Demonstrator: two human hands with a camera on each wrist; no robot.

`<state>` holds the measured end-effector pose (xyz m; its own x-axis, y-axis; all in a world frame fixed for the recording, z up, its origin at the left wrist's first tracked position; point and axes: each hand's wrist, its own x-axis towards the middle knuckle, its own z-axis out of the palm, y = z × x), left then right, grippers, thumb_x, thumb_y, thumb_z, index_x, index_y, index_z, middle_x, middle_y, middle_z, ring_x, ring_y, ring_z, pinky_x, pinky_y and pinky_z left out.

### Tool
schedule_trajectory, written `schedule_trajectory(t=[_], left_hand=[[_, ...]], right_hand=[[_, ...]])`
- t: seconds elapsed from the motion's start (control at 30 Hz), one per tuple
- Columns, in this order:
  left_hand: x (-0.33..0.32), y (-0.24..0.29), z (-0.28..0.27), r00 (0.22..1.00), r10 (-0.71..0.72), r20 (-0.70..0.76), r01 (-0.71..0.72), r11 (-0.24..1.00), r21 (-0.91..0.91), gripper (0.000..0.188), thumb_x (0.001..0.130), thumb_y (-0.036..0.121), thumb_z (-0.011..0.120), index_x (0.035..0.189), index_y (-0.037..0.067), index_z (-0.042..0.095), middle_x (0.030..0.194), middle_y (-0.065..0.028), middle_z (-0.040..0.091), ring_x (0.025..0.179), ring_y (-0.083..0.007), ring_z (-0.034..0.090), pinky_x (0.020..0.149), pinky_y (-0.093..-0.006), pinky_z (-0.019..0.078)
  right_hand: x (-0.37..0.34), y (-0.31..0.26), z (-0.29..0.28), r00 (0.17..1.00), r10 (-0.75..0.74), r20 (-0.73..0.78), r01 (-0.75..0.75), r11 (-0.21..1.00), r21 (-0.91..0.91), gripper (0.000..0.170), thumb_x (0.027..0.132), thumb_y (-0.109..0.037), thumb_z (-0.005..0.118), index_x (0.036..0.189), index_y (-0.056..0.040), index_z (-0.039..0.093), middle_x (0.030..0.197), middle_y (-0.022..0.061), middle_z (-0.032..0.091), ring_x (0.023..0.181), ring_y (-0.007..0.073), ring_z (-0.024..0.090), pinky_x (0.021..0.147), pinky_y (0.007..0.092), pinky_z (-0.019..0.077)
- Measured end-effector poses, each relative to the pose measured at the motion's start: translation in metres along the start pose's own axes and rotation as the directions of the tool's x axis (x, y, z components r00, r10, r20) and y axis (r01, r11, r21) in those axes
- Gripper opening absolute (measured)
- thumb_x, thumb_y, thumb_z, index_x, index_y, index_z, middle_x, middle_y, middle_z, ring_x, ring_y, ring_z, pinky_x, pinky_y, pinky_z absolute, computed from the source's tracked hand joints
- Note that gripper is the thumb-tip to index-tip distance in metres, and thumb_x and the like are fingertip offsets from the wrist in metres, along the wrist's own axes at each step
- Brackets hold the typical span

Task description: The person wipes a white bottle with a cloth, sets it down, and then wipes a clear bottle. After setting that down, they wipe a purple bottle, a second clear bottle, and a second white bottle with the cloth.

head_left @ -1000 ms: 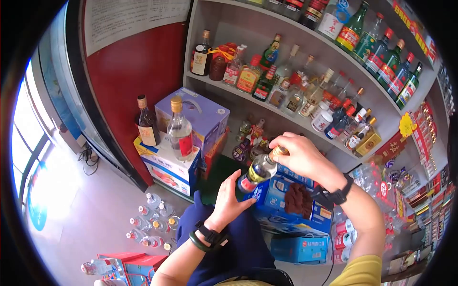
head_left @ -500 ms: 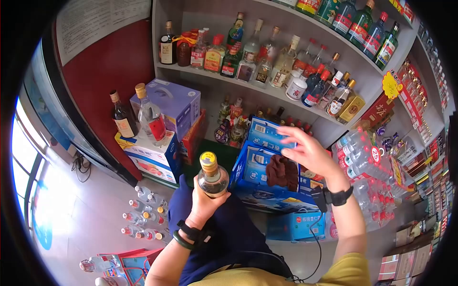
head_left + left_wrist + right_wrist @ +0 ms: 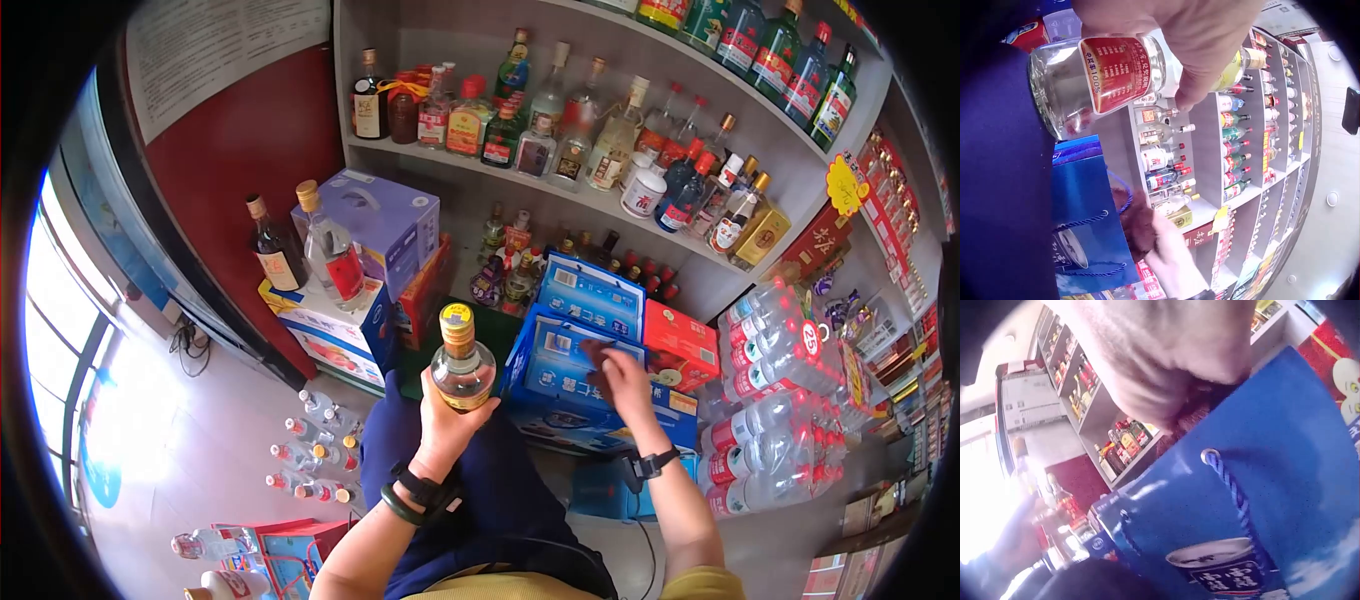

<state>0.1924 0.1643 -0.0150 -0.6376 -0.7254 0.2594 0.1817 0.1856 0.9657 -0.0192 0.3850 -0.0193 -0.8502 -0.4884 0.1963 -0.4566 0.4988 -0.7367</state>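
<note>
In the head view my left hand (image 3: pixel 445 430) grips a clear glass liquor bottle (image 3: pixel 463 375) round its body, gold cap up and tilted toward me, above my lap. A red printed label (image 3: pixel 1119 72) shows on its side in the left wrist view. My right hand (image 3: pixel 628 388) holds a dark brown cloth (image 3: pixel 1138 222) over the blue carton (image 3: pixel 570 365); its curled fingers partly hide the cloth. In the right wrist view the cloth (image 3: pixel 1182 428) shows under that hand, at the top edge of a blue bag with a rope handle (image 3: pixel 1235 494).
Two bottles (image 3: pixel 335 260) stand on a white carton at the left. Several clear bottles (image 3: pixel 320 455) are on the floor below them. Shelves of bottles (image 3: pixel 500 135) rise ahead, and shrink-wrapped bottle packs (image 3: pixel 765 450) are stacked at the right. A cable (image 3: pixel 650 545) hangs near my right arm.
The bottle has passed from my right hand, which held it by the cap end, into my left. My right hand has moved down to the carton and taken hold of the brown cloth.
</note>
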Motion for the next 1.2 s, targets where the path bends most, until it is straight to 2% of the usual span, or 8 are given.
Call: schedule_trajectory(t=[0.07, 0.2, 0.3, 0.37, 0.4, 0.5, 1.03, 1.2], left_hand=[[0.001, 0.000, 0.002, 1.000, -0.005, -0.018, 0.005, 1.000, 0.022, 0.077, 0.063, 0.016, 0.087, 0.122, 0.003, 0.040, 0.113, -0.0139, 0.059, 0.103, -0.0238, 0.062, 0.090, -0.0348, 0.0488], [0.003, 0.000, 0.005, 0.999, -0.035, -0.037, 0.037, 0.998, 0.053, 0.076, 0.064, 0.016, 0.087, 0.123, 0.003, 0.040, 0.113, -0.0144, 0.059, 0.103, -0.0244, 0.062, 0.090, -0.0351, 0.0489], [0.000, -0.005, 0.015, 0.997, -0.011, -0.081, 0.016, 0.998, 0.056, 0.073, 0.067, 0.017, 0.085, 0.125, 0.002, 0.042, 0.113, -0.0139, 0.059, 0.106, -0.0263, 0.061, 0.090, -0.0362, 0.0493], [0.000, -0.023, 0.016, 0.890, 0.387, 0.241, -0.441, 0.596, 0.671, 0.055, 0.078, 0.016, 0.077, 0.124, 0.002, 0.052, 0.119, -0.0089, 0.058, 0.112, -0.0252, 0.058, 0.093, -0.0345, 0.0477], [0.004, 0.019, 0.012, 0.968, 0.207, 0.143, -0.233, 0.953, 0.193, 0.059, 0.077, 0.015, 0.078, 0.127, 0.002, 0.049, 0.121, -0.0096, 0.056, 0.115, -0.0226, 0.056, 0.095, -0.0331, 0.0466], [0.001, -0.008, 0.020, 0.987, 0.067, 0.148, -0.023, 0.960, -0.280, 0.061, 0.080, 0.002, 0.073, 0.130, 0.007, 0.039, 0.128, -0.0128, 0.050, 0.120, -0.0236, 0.052, 0.097, -0.0372, 0.0470], [0.010, 0.036, 0.007, 0.951, 0.075, 0.301, -0.047, 0.994, -0.098, 0.082, 0.070, 0.018, 0.084, 0.135, 0.003, 0.037, 0.121, -0.0093, 0.058, 0.110, -0.0186, 0.059, 0.096, -0.0337, 0.0469], [0.015, 0.042, -0.008, 0.819, 0.040, 0.572, 0.106, 0.970, -0.220, 0.067, 0.065, 0.014, 0.083, 0.126, 0.008, 0.054, 0.123, -0.0057, 0.057, 0.113, -0.0182, 0.056, 0.097, -0.0329, 0.0457]], right_hand=[[0.000, -0.047, -0.011, 0.987, 0.151, 0.050, -0.150, 0.785, 0.601, 0.025, 0.100, -0.016, 0.052, 0.119, -0.0026, 0.061, 0.111, 0.0068, 0.065, 0.103, 0.0146, 0.060, 0.089, 0.0272, 0.0464], [-0.022, -0.152, -0.018, 0.990, -0.025, 0.136, -0.098, 0.567, 0.818, 0.032, 0.100, -0.014, 0.048, 0.129, -0.0007, 0.052, 0.119, 0.0097, 0.060, 0.108, 0.0224, 0.058, 0.095, 0.0308, 0.0449], [-0.042, -0.189, 0.051, 0.915, -0.399, -0.062, 0.388, 0.826, 0.408, 0.050, 0.094, -0.018, 0.058, 0.136, 0.0013, 0.042, 0.134, 0.0201, 0.045, 0.125, 0.0336, 0.045, 0.108, 0.0412, 0.0335], [-0.046, -0.174, 0.099, 0.892, -0.420, -0.167, 0.451, 0.804, 0.389, 0.063, 0.088, -0.021, 0.066, 0.139, 0.0022, 0.036, 0.138, 0.0224, 0.039, 0.130, 0.0354, 0.039, 0.112, 0.0440, 0.0284], [-0.045, -0.165, 0.112, 0.882, -0.398, -0.252, 0.470, 0.792, 0.391, 0.069, 0.086, -0.021, 0.069, 0.140, 0.0024, 0.034, 0.138, 0.0222, 0.038, 0.130, 0.0351, 0.038, 0.112, 0.0441, 0.0270], [-0.043, -0.153, 0.116, 0.948, -0.244, -0.206, 0.318, 0.666, 0.675, 0.058, 0.091, -0.024, 0.064, 0.136, 0.0017, 0.038, 0.133, 0.0158, 0.044, 0.124, 0.0269, 0.044, 0.108, 0.0391, 0.0331], [0.020, -0.141, 0.067, 0.782, -0.300, 0.546, -0.521, 0.166, 0.837, 0.039, 0.103, -0.015, 0.045, 0.140, -0.0036, 0.042, 0.131, 0.0085, 0.054, 0.119, 0.0178, 0.054, 0.104, 0.0337, 0.0423], [0.033, -0.164, 0.038, 0.652, -0.434, 0.622, -0.421, 0.475, 0.773, 0.034, 0.100, -0.011, 0.050, 0.133, -0.0030, 0.050, 0.124, 0.0069, 0.058, 0.115, 0.0155, 0.056, 0.102, 0.0320, 0.0435]])
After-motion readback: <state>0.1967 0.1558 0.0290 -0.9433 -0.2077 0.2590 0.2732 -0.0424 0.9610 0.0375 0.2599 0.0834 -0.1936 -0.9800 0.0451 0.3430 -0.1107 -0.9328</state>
